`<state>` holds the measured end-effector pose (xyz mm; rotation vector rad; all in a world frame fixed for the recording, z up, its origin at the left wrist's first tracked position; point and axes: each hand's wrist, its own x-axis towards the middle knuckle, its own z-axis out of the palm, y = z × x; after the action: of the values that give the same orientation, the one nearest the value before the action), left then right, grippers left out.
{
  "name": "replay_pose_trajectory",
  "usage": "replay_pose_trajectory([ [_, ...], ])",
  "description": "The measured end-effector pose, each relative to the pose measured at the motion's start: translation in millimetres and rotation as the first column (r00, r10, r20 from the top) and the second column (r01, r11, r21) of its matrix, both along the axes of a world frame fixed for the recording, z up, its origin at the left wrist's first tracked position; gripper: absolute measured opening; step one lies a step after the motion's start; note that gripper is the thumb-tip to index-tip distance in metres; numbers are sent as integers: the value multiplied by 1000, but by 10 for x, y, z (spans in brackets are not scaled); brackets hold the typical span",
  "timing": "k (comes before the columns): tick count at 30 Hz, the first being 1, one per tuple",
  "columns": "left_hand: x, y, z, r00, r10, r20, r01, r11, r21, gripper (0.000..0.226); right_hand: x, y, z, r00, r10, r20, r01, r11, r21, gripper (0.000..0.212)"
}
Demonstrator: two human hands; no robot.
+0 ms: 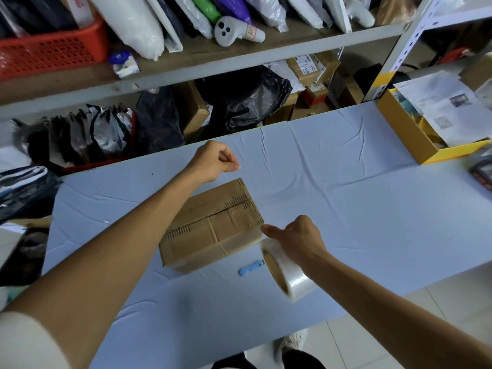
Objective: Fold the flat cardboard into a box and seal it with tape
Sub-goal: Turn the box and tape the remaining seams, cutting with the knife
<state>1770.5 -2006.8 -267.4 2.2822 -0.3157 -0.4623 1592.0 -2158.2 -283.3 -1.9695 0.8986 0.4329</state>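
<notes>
Both hands work above the table (372,209). The left hand (213,162), fingers curled, pinches thumb to forefinger on the free end (240,166) of clear tape (only a faint glint shows it), just past the far corner of the cardboard box (213,225). The right hand (295,241) grips the tape roll (286,272) just off the box's near right corner, thumb pointing at that corner.

One box sits closed near the table's middle, its flaps meeting in a seam across the top, askew to the table's edges. Wide bare cloth lies to its right and behind it, and a narrower band runs along the near edge. One blue cutter (251,268) lies between box and roll. One yellow tray (404,137) of papers sits at the far right edge. Shelves (239,57) crowd the far side.
</notes>
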Motion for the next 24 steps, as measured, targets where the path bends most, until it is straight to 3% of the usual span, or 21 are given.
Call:
replay_pose_trajectory([
  [12,-59,-9,-149,1000,19,13,-19,999,29,16,-14,-20,-116,999,-32,-10,32,999,2,57],
  [18,-117,-20,-210,998,62,18,-63,993,95,29,29,-36,-141,999,-46,3,46,999,13,54],
  [22,-149,31,-165,981,107,164,-141,967,211,77,39,-30,-136,999,-49,16,48,999,17,53],
  [24,-197,64,-135,965,90,245,-124,984,125,60,31,-35,-132,998,-53,18,53,998,20,55],
])
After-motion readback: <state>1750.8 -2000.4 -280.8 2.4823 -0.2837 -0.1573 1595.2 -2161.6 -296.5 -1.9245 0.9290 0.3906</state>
